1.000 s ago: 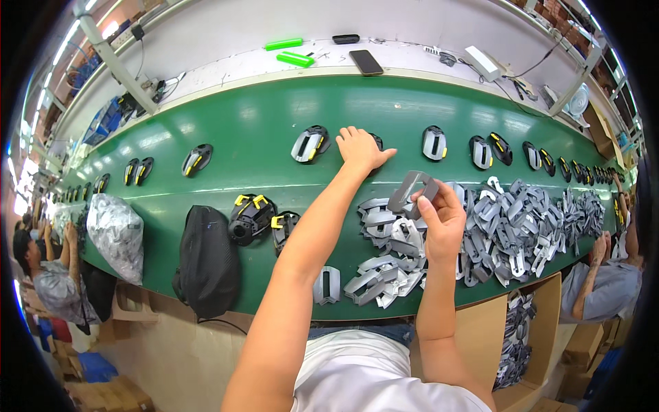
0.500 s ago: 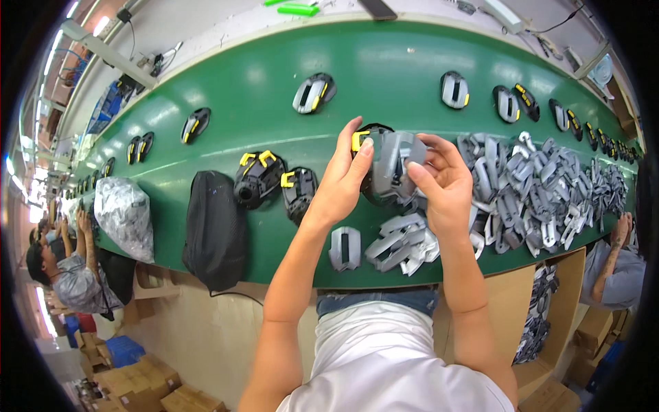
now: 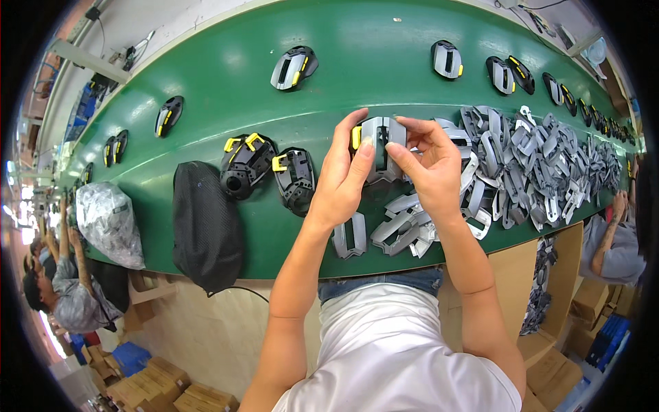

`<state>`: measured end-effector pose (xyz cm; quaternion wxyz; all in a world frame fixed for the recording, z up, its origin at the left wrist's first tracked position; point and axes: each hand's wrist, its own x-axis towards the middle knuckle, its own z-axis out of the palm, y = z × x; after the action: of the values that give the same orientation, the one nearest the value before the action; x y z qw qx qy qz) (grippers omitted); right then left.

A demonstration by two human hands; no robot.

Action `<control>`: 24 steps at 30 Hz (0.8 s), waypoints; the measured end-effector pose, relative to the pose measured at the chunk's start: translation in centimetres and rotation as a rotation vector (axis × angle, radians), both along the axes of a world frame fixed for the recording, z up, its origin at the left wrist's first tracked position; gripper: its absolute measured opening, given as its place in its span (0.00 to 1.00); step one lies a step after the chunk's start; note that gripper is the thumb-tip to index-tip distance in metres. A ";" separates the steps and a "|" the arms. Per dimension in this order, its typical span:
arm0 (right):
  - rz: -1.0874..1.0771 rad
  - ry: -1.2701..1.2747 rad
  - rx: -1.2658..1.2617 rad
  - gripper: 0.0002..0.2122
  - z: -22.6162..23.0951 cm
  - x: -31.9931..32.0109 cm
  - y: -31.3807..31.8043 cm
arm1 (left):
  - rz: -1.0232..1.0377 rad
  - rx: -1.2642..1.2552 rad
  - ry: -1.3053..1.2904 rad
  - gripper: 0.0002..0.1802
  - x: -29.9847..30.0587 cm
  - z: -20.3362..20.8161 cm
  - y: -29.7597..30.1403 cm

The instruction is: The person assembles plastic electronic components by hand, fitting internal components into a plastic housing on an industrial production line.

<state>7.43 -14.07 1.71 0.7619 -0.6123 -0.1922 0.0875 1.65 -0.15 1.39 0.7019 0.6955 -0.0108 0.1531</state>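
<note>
Gripping one grey plastic shell piece with a yellow tab between both hands, I see it held up just above the middle of the frame, over the curved green conveyor belt. My left hand clasps its left edge with thumb and fingers closed on it, and my right hand pinches its right edge from the other side. Directly below the hands lies a loose heap of flat grey plastic covers, which spreads into a larger pile toward the right of the frame. Left of centre sit two black housings with yellow clips, just beside each other, and next to them a black mesh bag hangs over the belt's near edge. A clear plastic bag of parts rests at the far left.
</note>
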 end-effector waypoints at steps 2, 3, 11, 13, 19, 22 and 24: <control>0.039 0.006 -0.063 0.18 0.1 -0.2 0.1 | 0.062 -0.032 0.020 0.27 -0.3 0.3 0.2; 0.050 0.008 -0.069 0.18 -0.1 -0.2 0.2 | 0.073 -0.037 0.022 0.27 -0.5 0.2 0.2; 0.301 0.281 0.038 0.16 0.5 0.0 -0.5 | 0.113 -0.203 -0.075 0.20 -0.5 -0.4 -0.4; 0.252 0.181 -0.007 0.15 0.4 0.0 -0.7 | 0.089 -0.083 0.035 0.18 -0.6 -0.4 -0.1; 0.258 0.113 -0.054 0.13 0.4 -0.4 -1.3 | 0.229 0.345 -0.145 0.17 -1.1 0.2 -0.4; 0.257 0.090 -0.005 0.13 0.4 -0.2 -1.4 | 0.241 0.386 -0.230 0.16 -1.1 -0.2 -0.7; 0.251 0.067 0.012 0.13 0.5 -0.3 -1.4 | 0.225 0.360 -0.203 0.16 -1.0 0.1 -0.6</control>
<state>7.12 -15.43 2.25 0.7547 -0.5755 -0.2423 0.2014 0.64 -0.77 1.51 0.5403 0.7874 -0.0306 0.2952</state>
